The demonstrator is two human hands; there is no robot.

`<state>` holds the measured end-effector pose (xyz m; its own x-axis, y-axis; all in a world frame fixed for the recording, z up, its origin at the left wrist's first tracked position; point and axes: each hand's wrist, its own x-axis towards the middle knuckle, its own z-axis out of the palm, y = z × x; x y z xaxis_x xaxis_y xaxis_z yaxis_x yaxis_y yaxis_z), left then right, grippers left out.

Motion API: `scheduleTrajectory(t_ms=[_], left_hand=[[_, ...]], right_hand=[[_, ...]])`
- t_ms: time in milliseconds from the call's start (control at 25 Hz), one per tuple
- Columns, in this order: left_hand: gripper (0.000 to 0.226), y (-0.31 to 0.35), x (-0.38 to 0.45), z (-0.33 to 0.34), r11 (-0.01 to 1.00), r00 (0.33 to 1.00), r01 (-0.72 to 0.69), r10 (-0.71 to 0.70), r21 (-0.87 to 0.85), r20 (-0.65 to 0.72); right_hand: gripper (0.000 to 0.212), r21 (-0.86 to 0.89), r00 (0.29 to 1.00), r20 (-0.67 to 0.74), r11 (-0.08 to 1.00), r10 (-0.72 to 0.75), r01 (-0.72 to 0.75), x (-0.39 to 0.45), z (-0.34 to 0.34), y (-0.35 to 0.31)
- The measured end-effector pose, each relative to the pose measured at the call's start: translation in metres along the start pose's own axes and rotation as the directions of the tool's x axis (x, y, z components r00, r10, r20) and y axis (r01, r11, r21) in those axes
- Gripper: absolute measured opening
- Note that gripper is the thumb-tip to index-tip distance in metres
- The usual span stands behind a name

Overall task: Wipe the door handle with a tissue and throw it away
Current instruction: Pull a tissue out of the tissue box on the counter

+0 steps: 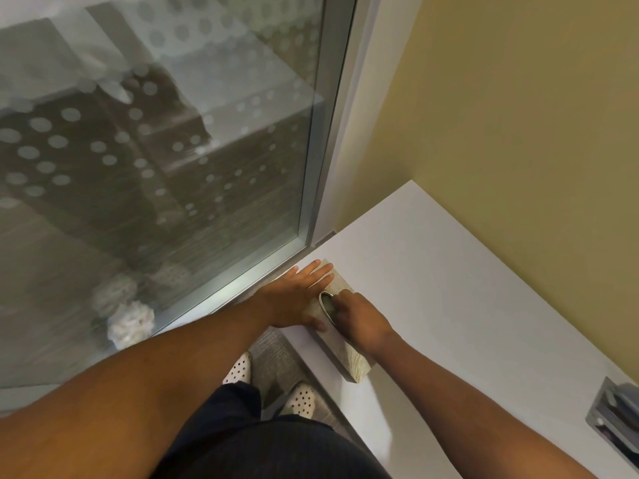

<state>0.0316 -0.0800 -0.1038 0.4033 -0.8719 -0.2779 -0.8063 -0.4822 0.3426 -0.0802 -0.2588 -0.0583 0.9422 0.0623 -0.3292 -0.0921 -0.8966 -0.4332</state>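
Note:
A pale patterned tissue box (358,366) lies on the white counter (449,288), close to its left edge. My left hand (295,300) rests flat on the far end of the box, fingers spread and thumb down its side, holding it steady. My right hand (361,323) is on top of the box with its fingertips inside the oval opening (325,302). Whether those fingers pinch a tissue is hidden. No loose tissue and no door handle are in view.
A glass panel with frosted dots (155,133) in a metal frame (321,167) stands to the left. A yellow wall (518,115) backs the counter. A recessed grey socket box (612,416) sits at the counter's right. My dotted shoes (301,399) stand below on grey carpet.

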Motion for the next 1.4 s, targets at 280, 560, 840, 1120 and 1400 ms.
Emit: scheduleTrajectory(t_ms=[280, 560, 840, 1120, 1400], left_hand=[[0.130, 0.001, -0.002, -0.004, 0.999, 0.996, 0.040, -0.042, 0.021, 0.078], [0.133, -0.001, -0.001, -0.003, 0.998, 0.995, 0.057, -0.058, 0.022, 0.079], [0.063, 0.037, 0.005, -0.025, 0.886, 0.991, 0.086, -0.124, -0.455, -0.055], [0.008, 0.055, -0.002, -0.037, 0.555, 0.917, 0.139, -0.385, -0.820, -0.105], [0.017, 0.065, -0.008, -0.051, 0.338, 0.918, 0.020, -0.380, -0.941, -0.117]], right_hand=[[0.023, 0.010, 0.998, 0.022, 0.998, 0.065, -0.065, -0.002, -0.004, 0.008], [0.020, 0.395, 0.980, -0.154, 0.917, 0.124, -0.054, -0.020, -0.001, 0.022], [0.034, 0.792, 0.950, -0.005, 0.581, 0.314, -0.188, -0.023, -0.010, 0.012], [0.028, 0.899, 0.934, -0.012, 0.412, 0.357, -0.146, -0.023, -0.032, 0.006], [0.023, 0.846, 0.951, -0.147, 0.533, 0.272, -0.021, -0.022, -0.051, -0.002]])
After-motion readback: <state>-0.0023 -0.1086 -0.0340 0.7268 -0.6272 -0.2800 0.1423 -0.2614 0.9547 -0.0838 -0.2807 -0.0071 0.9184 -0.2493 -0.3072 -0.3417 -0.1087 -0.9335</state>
